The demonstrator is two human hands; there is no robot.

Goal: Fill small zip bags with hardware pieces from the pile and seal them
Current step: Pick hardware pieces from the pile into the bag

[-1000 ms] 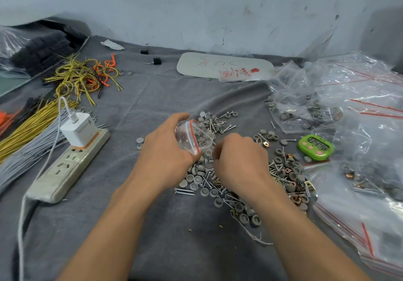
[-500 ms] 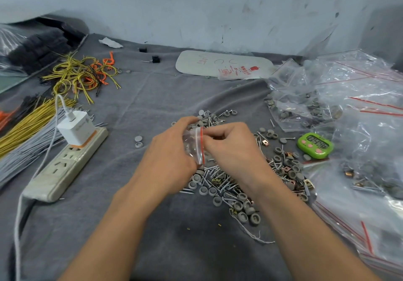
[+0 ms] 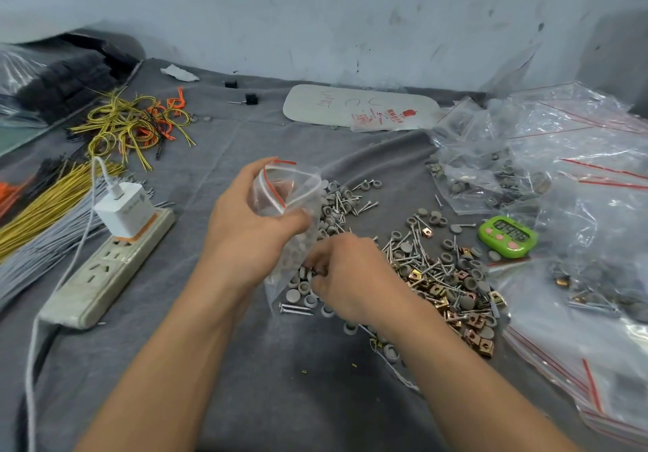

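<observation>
One zip bag in left hand, one pile.

right hand fingertips buried in pile, grip unclear | zip bag contents unclear | bag heap cut off, worktop's right edge

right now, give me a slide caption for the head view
Left hand holds an open zip bag; right hand pinches pieces from the hardware pile.

Glossy plastic bag, matt cloth
</observation>
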